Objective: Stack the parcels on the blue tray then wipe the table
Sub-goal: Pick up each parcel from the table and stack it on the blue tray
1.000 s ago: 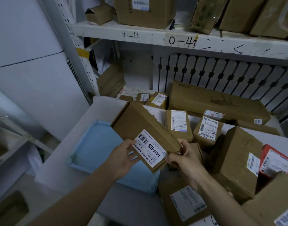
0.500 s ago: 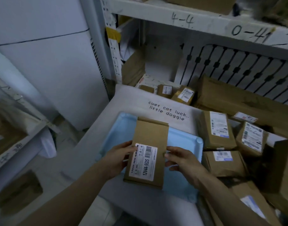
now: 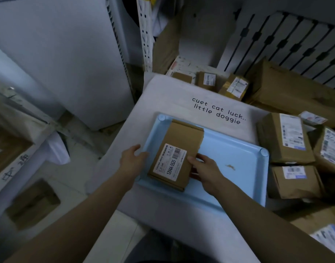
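First cardboard parcel (image 3: pixel 175 155) is going down flat on the blue tray (image 3: pixel 236 149), left hand (image 3: pixel 131 160) spread beside it, right hand (image 3: pixel 205 168) pinching its edge; next, probably let go and grab another parcel (image 3: pixel 285 138).

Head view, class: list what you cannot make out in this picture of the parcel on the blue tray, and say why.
- Parcel label: small print too small to read.
- Right hand fingertips: hidden behind the parcel edge, so grip unclear.
- Tray left rim: partly covered by the left hand.
- Parcel at lower right: blurred, cut off by the frame edge.
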Available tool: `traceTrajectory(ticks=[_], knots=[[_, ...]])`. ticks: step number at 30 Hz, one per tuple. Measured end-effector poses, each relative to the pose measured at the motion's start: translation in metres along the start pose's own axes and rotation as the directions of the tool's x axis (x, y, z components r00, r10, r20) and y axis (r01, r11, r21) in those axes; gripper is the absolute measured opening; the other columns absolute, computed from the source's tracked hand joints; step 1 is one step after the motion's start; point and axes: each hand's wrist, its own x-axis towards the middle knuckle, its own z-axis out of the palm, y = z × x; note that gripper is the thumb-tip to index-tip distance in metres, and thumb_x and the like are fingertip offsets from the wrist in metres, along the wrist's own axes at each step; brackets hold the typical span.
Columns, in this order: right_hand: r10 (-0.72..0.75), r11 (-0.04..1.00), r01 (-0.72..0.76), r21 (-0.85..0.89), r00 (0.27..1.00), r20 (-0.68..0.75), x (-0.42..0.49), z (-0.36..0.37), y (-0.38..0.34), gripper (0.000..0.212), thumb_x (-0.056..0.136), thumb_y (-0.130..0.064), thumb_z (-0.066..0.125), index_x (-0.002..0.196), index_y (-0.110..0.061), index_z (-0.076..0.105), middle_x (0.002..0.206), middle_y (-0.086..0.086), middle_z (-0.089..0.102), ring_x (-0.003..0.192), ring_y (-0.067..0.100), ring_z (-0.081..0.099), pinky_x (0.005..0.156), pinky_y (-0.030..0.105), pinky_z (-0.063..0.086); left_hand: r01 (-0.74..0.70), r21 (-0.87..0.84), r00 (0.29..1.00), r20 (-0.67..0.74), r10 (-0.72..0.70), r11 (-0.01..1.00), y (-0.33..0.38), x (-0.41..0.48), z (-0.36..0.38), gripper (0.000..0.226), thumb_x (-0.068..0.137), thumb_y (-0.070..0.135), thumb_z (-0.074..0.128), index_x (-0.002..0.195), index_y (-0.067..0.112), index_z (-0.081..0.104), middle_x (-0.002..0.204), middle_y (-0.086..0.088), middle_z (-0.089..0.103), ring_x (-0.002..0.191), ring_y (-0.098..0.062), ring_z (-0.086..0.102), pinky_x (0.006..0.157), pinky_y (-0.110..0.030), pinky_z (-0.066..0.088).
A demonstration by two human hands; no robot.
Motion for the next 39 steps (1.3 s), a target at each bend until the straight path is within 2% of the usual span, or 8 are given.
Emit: traceTrajectory(ticks=[6, 11, 15, 18, 22, 26, 29, 39], knots=[[0.021, 0.998, -0.021, -0.054, 1.0, 0.009, 0.013, 0.027, -0.008, 0.046, 0.1, -0.016, 0.059, 0.143, -0.009, 0.048, 0.128, 0.013, 0.064, 0.107, 0.03, 0.065, 0.076, 0.034, 0.055, 0.074, -0.021, 0.996, 0.05, -0.073, 0.997, -0.006, 0.007, -0.003, 0.054, 0.098, 0.022, 0.056, 0.148, 0.013, 0.039, 0.152, -0.011, 0.039, 0.135, -0.029, 0.042, 0.108, -0.039, 0.038], [-0.028, 0.993, 0.029, -0.118, 1.0, 0.007, 0.009, 0.025, -0.008, 0.038, 0.1, -0.01, 0.055, 0.138, -0.005, 0.052, 0.105, 0.0, 0.065, 0.103, 0.023, 0.062, 0.086, 0.031, 0.05, 0.086, -0.02, 0.996, 0.033, -0.085, 0.996, -0.003, 0.007, -0.001, 0.053, 0.098, 0.019, 0.056, 0.147, 0.012, 0.039, 0.15, -0.011, 0.041, 0.128, -0.027, 0.047, 0.097, -0.035, 0.042], [-0.012, 0.985, 0.014, -0.172, 1.0, 0.015, 0.002, 0.01, -0.006, 0.053, 0.098, -0.022, 0.061, 0.147, -0.008, 0.044, 0.14, 0.01, 0.054, 0.123, 0.026, 0.055, 0.105, 0.039, 0.048, -0.01, 0.004, 0.998, -0.069, 0.01, 1.0, 0.008, 0.003, 0.009, 0.045, 0.098, 0.018, 0.054, 0.142, 0.012, 0.047, 0.136, -0.011, 0.052, 0.1, -0.017, 0.049, 0.075, -0.028, 0.041], [-0.007, 0.994, 0.002, -0.114, 0.999, -0.037, -0.009, -0.013, -0.003, 0.047, 0.098, -0.018, 0.06, 0.142, -0.006, 0.049, 0.118, 0.01, 0.061, 0.099, 0.022, 0.061, 0.086, 0.034, 0.054, -0.118, 0.037, 0.986, -0.111, 0.122, 0.992, 0.02, -0.005, 0.024, 0.033, 0.097, 0.019, 0.054, 0.13, 0.017, 0.055, 0.112, -0.003, 0.058, 0.08, -0.013, 0.055, 0.062, -0.024, 0.044], [-0.035, 0.999, 0.037, 0.02, 0.994, -0.104, -0.029, -0.06, 0.003, 0.03, 0.097, -0.014, 0.059, 0.126, -0.006, 0.059, 0.103, 0.012, 0.062, 0.079, 0.025, 0.062, 0.072, 0.036, 0.054, -0.197, 0.041, 0.979, -0.042, 0.199, 0.98, 0.04, -0.02, 0.059, 0.019, 0.096, 0.021, 0.052, 0.113, 0.025, 0.061, 0.107, -0.013, 0.065, 0.089, -0.028, 0.064, 0.076, -0.039, 0.054], [-0.075, 0.985, 0.105, 0.135, 0.974, -0.212, -0.051, -0.116, 0.009, 0.009, 0.098, -0.011, 0.057, 0.097, -0.013, 0.065, 0.094, 0.013, 0.064, 0.07, 0.028, 0.061, 0.067, 0.036, 0.054, -0.291, -0.001, 0.956, 0.02, 0.291, 0.957, 0.056, -0.044, 0.114, 0.023, 0.094, 0.006, 0.056, 0.116, 0.006, 0.064, 0.083, 0.002, 0.059, 0.068, -0.007, 0.05, 0.056, -0.005, 0.042], [-0.107, 0.971, 0.165, 0.172, 0.947, -0.304, -0.07, -0.158, 0.016, 0.011, 0.098, -0.012, 0.058, 0.09, -0.013, 0.065, 0.088, 0.013, 0.066, 0.063, 0.025, 0.061, 0.062, 0.032, 0.053, -0.291, -0.005, 0.951, 0.109, 0.29, 0.957, 0.059, -0.062, 0.156, 0.023, 0.091, -0.001, 0.057, 0.113, 0.001, 0.066, 0.078, -0.002, 0.057, 0.059, -0.011, 0.045, 0.042, -0.005, 0.034], [-0.187, 0.96, 0.278, -0.029, 0.562, -0.806, -0.117, -0.263, 0.091, 0.01, 0.094, -0.012, 0.058, 0.094, -0.014, 0.067, 0.08, 0.0, 0.066, 0.078, 0.017, 0.063, 0.074, 0.039, 0.054, -0.327, 0.213, 0.8, 0.581, 0.15, 0.921, 0.039, -0.149, 0.253, 0.012, 0.093, 0.008, 0.06, 0.101, 0.013, 0.068, 0.101, -0.011, 0.069, 0.095, -0.024, 0.064, 0.085, -0.036, 0.052]])
